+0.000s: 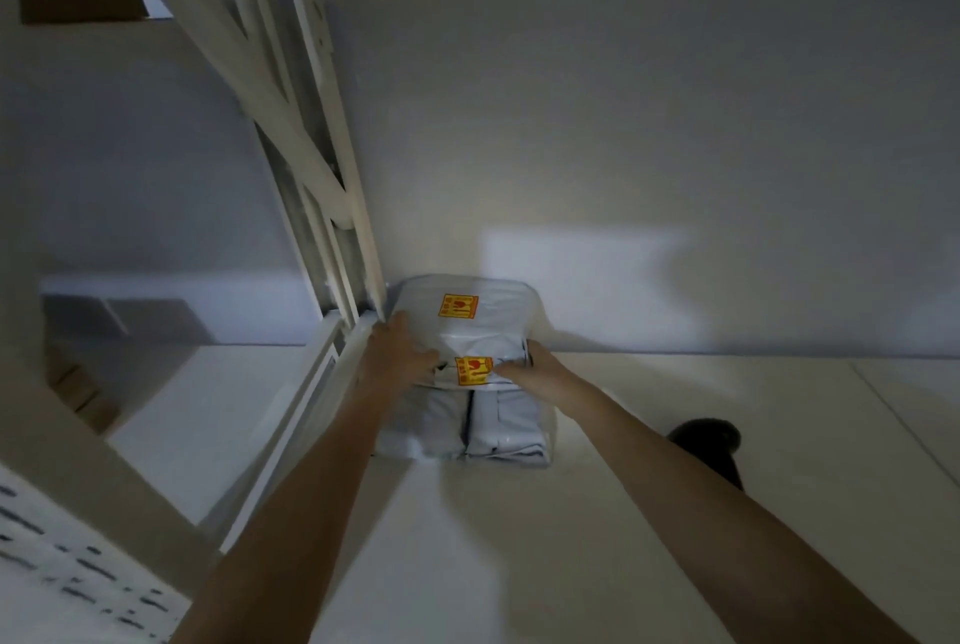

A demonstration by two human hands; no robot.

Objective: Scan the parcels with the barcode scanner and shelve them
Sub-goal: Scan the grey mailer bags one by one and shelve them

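At far left, we note the white shelf upright [332, 207] with its diagonal bracing. Just right of it, our left hand [400, 350] lies spread against the left flank of the upper parcel [467, 326]. This is a grey poly-mailer bag with a yellow-and-red fragile sticker [457, 307]. It sits on a second grey parcel [467, 415], which bears its own sticker [474, 370], at the back corner of the shelf board [675, 461] against the wall. Our right hand [530, 370] pinches the stack's front edge near the lower sticker, fingers pressed together. We judge these bags soft, light and slippery; the stickers suggest breakable contents. Support them from both flanks, not by loose film. A dark object [709, 441] sits further right, unidentifiable.
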